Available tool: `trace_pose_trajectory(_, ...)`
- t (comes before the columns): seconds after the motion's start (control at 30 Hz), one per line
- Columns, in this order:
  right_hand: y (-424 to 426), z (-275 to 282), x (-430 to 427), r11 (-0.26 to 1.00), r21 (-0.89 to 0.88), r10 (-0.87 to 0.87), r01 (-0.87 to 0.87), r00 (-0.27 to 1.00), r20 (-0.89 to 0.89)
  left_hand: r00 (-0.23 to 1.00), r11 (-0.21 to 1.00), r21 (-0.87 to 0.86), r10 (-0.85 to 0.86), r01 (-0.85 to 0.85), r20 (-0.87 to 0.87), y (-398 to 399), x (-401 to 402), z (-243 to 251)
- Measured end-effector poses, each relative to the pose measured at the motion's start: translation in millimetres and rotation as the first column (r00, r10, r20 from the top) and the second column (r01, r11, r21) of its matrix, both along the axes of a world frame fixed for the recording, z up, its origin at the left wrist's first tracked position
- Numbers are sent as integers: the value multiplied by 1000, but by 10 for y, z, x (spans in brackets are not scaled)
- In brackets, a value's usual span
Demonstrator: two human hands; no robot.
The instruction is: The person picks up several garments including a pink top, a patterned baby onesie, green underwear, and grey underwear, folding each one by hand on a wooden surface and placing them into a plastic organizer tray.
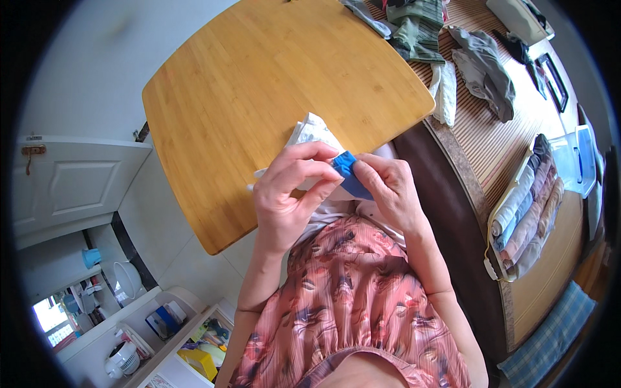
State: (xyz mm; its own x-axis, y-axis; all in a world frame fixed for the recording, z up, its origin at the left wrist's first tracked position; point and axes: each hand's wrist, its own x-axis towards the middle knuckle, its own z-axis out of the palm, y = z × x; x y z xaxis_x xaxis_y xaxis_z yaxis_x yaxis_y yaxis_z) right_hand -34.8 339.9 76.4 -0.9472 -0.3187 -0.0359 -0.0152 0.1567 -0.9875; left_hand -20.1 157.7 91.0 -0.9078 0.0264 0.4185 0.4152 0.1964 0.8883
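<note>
Over the near edge of the wooden table (291, 68), a small blue cloth item (345, 164) with a gathered, elastic-looking edge is between my hands. My right hand (388, 186) grips its right side, thumb on top. At its left edge are the bent fingertips of my left hand (291, 191), thumb and middle finger close together on the cloth. A white patterned cloth (314, 133) shows behind my left fingers, partly over the tabletop. I cannot tell whether the blue and white cloths are one garment.
On the right, a striped mat (465, 82) bears loose clothes, including a grey garment (490, 72). A bin of rolled clothes (529, 213) and a clear blue-tinted plastic box (580, 160) stand nearby. To the left are a white door (82, 184) and an open drawer (208, 334).
</note>
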Motion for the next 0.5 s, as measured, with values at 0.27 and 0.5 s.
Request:
trace_pose_trajectory(0.27, -43, 1, 48, 997, -73, 12, -5, 995, 97, 997, 990, -116, 70, -75, -46, -1, -51, -187)
trace_pose_trajectory(0.5, -40, 10, 61, 998, -65, 8, 0, 991, 131, 995, 973, -229, -26, 3, -99, -80, -60, -95)
